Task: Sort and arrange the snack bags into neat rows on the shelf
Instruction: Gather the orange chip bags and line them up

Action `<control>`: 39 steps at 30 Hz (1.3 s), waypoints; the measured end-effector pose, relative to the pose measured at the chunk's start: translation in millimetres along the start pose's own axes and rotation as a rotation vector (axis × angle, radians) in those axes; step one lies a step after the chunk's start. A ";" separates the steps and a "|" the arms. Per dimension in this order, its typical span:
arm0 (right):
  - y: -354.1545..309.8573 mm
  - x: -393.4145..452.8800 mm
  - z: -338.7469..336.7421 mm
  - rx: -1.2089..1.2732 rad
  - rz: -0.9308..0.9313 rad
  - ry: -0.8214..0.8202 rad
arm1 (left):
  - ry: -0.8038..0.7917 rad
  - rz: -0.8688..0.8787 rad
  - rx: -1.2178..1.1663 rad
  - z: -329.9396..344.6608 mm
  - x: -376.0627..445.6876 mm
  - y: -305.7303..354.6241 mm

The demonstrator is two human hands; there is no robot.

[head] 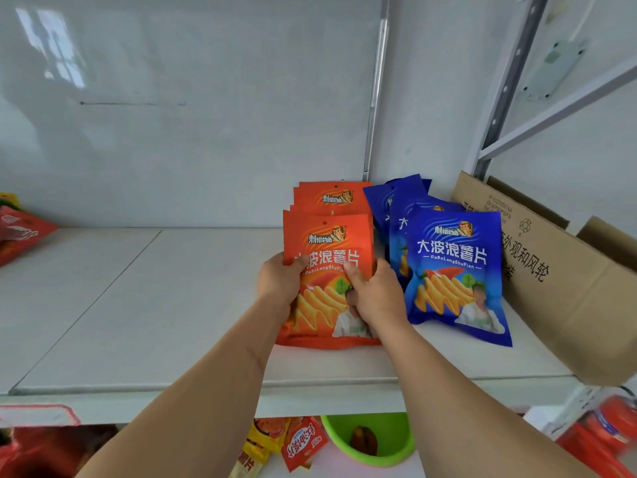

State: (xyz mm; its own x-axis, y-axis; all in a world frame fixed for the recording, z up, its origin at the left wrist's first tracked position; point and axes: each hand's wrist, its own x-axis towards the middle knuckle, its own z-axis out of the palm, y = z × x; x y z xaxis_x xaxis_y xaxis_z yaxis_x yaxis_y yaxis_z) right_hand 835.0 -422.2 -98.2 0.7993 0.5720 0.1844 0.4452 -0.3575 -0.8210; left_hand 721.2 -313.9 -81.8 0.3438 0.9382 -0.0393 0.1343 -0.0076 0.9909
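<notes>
Two hands hold front orange bag (327,281) upright on shelf (138,305). Left hand (281,282) grips its left edge, right hand (374,294) pinches its right side. More orange bags stand behind; blue bags (455,270) row just beside. Step: lining up orange row. Next, likely: push bag back snug, square its edges, let go.

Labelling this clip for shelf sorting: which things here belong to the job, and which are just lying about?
Job: front orange bag, held by left hand and right hand; orange row; blue bags; shelf.
Lying about: cardboard box; green bowl.
</notes>
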 end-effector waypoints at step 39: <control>-134.5 -122.2 113.2 -0.722 -1.115 -0.152 | 0.364 0.766 1.591 -246.2 -81.5 -25.9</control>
State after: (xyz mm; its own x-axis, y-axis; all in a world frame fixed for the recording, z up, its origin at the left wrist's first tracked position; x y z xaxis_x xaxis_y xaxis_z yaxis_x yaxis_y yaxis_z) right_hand 631.7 -360.5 -71.5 -0.1602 0.8710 0.4644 0.9764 0.0709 0.2039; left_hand 460.9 -305.0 -72.6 0.5810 0.5868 0.5640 0.8054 -0.5145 -0.2944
